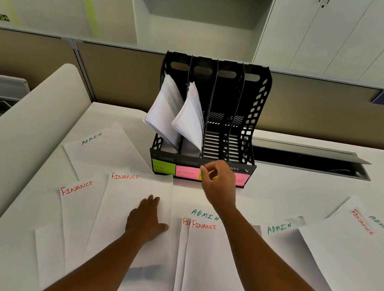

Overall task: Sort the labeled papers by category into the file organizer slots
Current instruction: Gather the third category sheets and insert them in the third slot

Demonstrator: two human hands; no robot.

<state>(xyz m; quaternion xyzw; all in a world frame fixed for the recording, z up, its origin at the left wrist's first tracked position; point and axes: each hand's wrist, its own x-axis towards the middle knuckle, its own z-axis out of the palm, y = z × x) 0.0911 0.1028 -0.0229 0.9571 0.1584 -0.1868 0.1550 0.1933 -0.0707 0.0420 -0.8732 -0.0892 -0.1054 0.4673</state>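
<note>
Flat on a FINANCE sheet (133, 211): left hand (145, 220), fingers straight. Apparently pinching the yellow label (210, 174) on the file organizer (250, 119): right hand (218, 185).

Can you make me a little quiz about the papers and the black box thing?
1. True or false: the two right slots of the organizer hold papers.
2. What word is on the sheet under the left hand?
3. The right hand is at: A) the organizer's labels B) a cupboard C) the far-left ADMIN sheet.

Key: 1 false; 2 FINANCE; 3 A.
</note>
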